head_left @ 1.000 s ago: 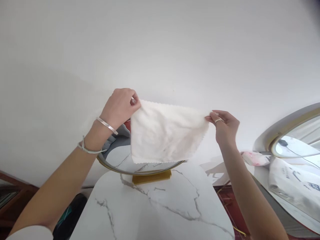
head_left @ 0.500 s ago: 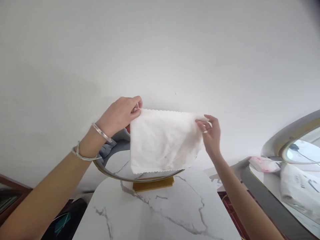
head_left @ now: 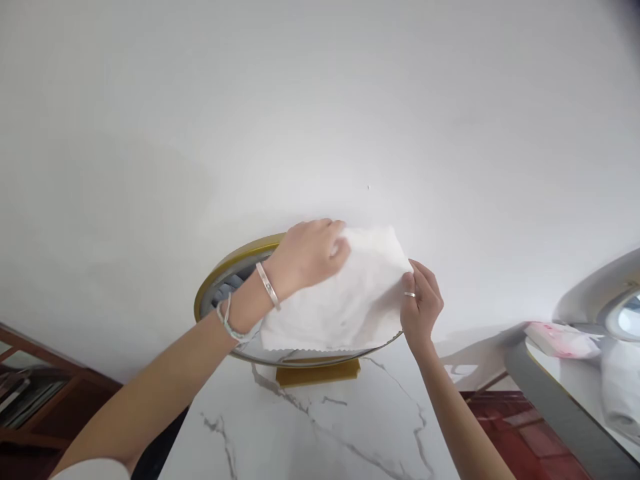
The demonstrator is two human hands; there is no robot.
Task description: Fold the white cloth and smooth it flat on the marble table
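A white cloth (head_left: 345, 303) with a scalloped edge hangs between my two hands, in front of an oval mirror (head_left: 210, 287) with a gold rim. My left hand (head_left: 315, 250), bracelets at its wrist, is closed on the cloth's upper left part, fingertips partly hidden. My right hand (head_left: 423, 300), wearing a ring, pinches the cloth's right edge between thumb and fingers. Much of the mirror's face is hidden behind the cloth. Below it, the mirror's gold base (head_left: 318, 373) stands on a white marble-patterned tabletop (head_left: 310, 440).
On the right, a second table (head_left: 555, 393) carries a pink-and-white packet (head_left: 563, 339) and a white roll-like item (head_left: 623, 393). Another round mirror (head_left: 630, 317) stands there too. A wooden shelf (head_left: 55, 400) is at the lower left. A pale wall (head_left: 320, 113) rises behind the mirror.
My left hand has moved right and slightly down, bringing its part of the cloth toward my right hand. The cloth's top is folded narrower, and more of the mirror's left rim shows.
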